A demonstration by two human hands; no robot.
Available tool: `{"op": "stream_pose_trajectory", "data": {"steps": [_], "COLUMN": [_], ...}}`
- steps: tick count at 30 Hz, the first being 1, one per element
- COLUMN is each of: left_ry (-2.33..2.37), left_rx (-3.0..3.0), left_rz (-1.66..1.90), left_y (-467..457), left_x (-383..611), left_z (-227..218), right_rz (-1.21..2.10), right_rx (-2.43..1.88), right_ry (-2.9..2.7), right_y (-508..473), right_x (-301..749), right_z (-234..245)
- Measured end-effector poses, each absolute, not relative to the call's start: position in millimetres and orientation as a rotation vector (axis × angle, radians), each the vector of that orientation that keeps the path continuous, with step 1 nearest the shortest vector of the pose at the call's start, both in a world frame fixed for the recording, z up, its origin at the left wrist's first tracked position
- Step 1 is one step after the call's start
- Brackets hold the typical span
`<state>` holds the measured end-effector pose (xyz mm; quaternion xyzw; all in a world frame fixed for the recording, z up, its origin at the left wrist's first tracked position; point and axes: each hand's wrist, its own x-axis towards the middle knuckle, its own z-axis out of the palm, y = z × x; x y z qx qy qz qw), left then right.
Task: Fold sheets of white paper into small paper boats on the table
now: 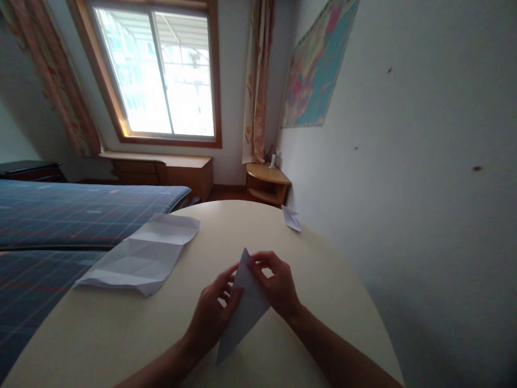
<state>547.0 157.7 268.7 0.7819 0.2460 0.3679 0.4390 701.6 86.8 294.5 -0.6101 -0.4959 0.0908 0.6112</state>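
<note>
Both my hands hold a folded white paper triangle just above a round cream table. My left hand grips its left edge, thumb on top and fingers curled behind. My right hand pinches the paper near its upper tip with fingers bent. The triangle's long point reaches down toward me between my wrists.
A creased, partly unfolded white sheet lies on the table's left side. A small folded paper piece sits at the far edge near the wall. A bed with a blue plaid cover stands left; a wooden corner stand lies beyond.
</note>
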Motion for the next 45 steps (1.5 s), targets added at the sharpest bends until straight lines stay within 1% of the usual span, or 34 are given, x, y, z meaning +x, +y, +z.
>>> {"op": "stream_pose_trajectory", "data": {"steps": [8,12,20,25,31,33,37,39,42,45], "left_ry": [0.534,0.545,0.527,0.599,0.741,0.793,0.857,0.856,0.837,0.818], "left_rx": [1.872,1.781,1.649,1.608,1.517,1.431,1.233,1.133,0.981,0.864], "left_rz": [0.899,0.864,0.805,0.854,1.048,1.118,1.182,1.188,1.194,1.194], "left_y": [159.1,161.1,162.0,164.8,179.6,188.4,205.1,211.2,217.0,219.3], "left_x": [547.5,548.5,547.2,547.5,547.3,546.2,543.4,542.6,542.5,543.1], "left_z": [269.0,268.6,272.2,275.4,279.6,280.1,278.2,275.9,272.5,271.4], "right_rz": [0.138,0.197,0.319,0.389,0.332,0.407,0.8,0.937,0.996,0.957], "right_rx": [-1.354,-1.272,-1.294,-1.411,-1.436,-1.467,-1.393,-1.35,-1.34,-1.373], "right_ry": [-1.32,-1.382,-1.378,-1.465,-1.36,-1.269,-1.184,-1.18,-1.192,-1.214], "right_y": [85.3,86.1,88.1,84.8,88.6,90.4,92.2,92.7,94.3,96.6], "right_x": [706.3,706.6,707.0,702.1,709.2,715.7,723.8,723.7,720.8,720.0], "right_z": [296.2,299.0,299.7,298.6,293.6,290.4,284.3,282.2,279.6,276.7]}}
